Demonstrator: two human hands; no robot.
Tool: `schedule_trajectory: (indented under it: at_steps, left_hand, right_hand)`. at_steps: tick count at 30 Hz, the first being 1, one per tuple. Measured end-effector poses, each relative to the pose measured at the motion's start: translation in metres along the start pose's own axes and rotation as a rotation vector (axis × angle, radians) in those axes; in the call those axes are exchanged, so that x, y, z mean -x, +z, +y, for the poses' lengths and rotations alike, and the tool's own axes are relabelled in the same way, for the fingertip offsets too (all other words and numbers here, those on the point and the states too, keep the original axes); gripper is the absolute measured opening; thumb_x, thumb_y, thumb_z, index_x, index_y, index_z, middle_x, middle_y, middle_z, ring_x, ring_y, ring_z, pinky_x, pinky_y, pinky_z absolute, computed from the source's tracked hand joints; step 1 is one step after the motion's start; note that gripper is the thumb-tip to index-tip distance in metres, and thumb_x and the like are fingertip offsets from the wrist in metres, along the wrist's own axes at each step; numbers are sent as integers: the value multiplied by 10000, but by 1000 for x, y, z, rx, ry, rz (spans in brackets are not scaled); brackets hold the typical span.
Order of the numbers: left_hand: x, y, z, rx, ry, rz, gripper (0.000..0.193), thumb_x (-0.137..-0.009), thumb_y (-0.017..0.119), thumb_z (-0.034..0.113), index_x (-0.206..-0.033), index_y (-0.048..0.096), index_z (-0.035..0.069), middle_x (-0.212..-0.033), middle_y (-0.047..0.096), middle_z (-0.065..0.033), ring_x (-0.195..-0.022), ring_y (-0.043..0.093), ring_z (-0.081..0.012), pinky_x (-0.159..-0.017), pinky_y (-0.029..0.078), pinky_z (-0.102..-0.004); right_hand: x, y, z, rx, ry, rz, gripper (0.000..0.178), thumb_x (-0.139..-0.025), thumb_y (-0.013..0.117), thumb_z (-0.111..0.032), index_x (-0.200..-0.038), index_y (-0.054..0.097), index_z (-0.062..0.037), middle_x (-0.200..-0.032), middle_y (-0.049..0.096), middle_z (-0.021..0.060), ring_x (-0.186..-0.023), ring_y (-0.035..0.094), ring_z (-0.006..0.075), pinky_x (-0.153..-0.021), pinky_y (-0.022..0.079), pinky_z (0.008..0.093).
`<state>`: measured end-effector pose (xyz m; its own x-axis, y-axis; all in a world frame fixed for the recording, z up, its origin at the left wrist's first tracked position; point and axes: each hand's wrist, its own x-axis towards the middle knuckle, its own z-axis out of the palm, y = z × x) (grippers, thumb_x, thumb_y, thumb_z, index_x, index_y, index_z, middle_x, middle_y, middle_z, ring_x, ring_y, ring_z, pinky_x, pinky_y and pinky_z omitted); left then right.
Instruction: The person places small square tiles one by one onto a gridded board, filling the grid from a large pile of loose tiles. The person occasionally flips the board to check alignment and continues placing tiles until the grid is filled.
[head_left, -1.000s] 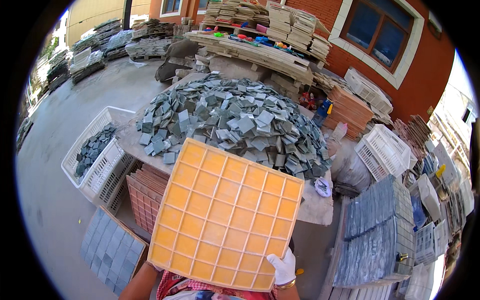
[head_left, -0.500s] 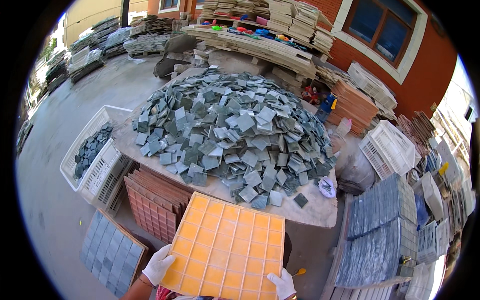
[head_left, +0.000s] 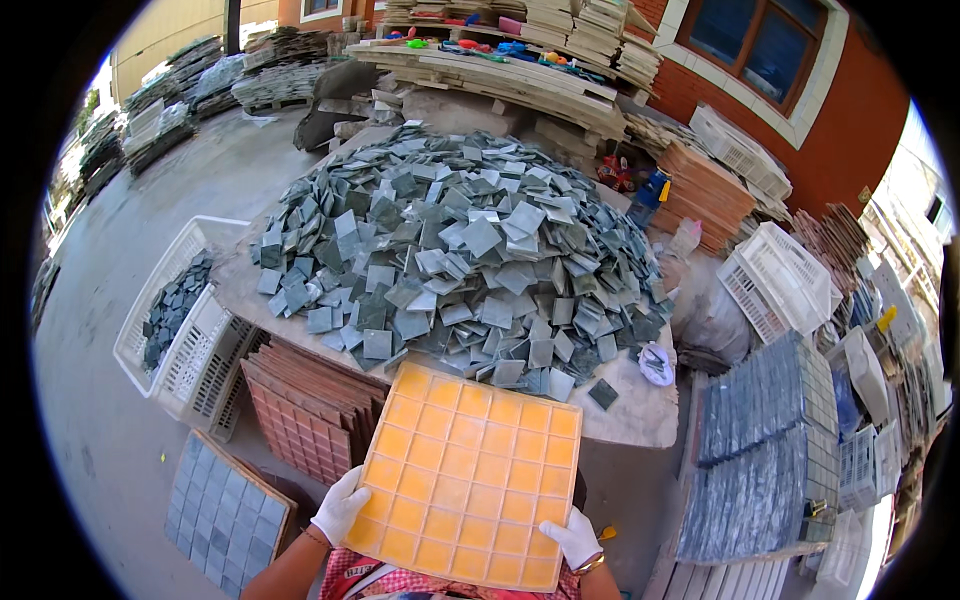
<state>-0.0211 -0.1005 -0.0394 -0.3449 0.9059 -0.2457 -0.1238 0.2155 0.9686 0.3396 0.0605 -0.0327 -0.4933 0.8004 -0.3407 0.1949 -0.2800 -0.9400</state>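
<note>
A yellow grid tray [head_left: 470,480], divided by pale ribs into square cells, is held in front of me at the table's near edge. White-gloved, my left hand [head_left: 341,505] grips its left side. My right hand [head_left: 572,538], also gloved, clasps the lower right edge, with the thumb over the face. No tiles show in its cells. Beyond it, a big heap of loose grey-green square stone tiles [head_left: 470,240] covers the table [head_left: 630,425]. The tray's far edge overlaps the nearest tiles in view.
White crates [head_left: 190,350], one with dark tile pieces, stand left. Reddish grid trays [head_left: 300,400] are stacked below the table, beside a tile-filled panel [head_left: 225,515]. Stacked tile sheets [head_left: 760,450] stand right. A small white bowl [head_left: 656,365] rests at the table's right corner.
The yellow tray has risen in the picture and shifted slightly right, with both hands still gripping it. More of my forearms shows. The view has shifted slightly.
</note>
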Motion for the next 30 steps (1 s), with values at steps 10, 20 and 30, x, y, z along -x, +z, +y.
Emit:
schedule_trajectory:
  at_steps: [10, 20, 30]
  left_hand:
    - [-166, 11, 136, -1069, 702, 254, 827, -819, 606, 537, -1389, 355, -8, -1417, 393, -223, -1329, 343, -380, -1098, 276, -435]
    - [-358, 15, 202, -913, 588, 372, 810, -874, 429, 633, -1393, 377, 13, -1359, 450, -253, -1257, 417, -391, -1054, 277, -463]
    - [-332, 75, 225, -594, 646, 188, 797, -754, 626, 555, -1417, 409, 171, -1192, 600, -182, -1073, 564, -352, -922, 431, -385]
  right_hand:
    - [-130, -35, -156, 869, -525, 321, 668, -824, 629, -530, -1247, 519, -25, -1182, 588, 223, -1100, 567, 354, -924, 447, 406]
    - [-364, -34, -293, 794, -588, 455, 593, -909, 478, -550, -1227, 551, -55, -1150, 600, 243, -1070, 559, 417, -912, 442, 420]
    - [-346, -13, -285, 673, -715, 271, 472, -878, 535, -466, -1063, 668, -52, -938, 665, 194, -906, 624, 342, -785, 462, 394]
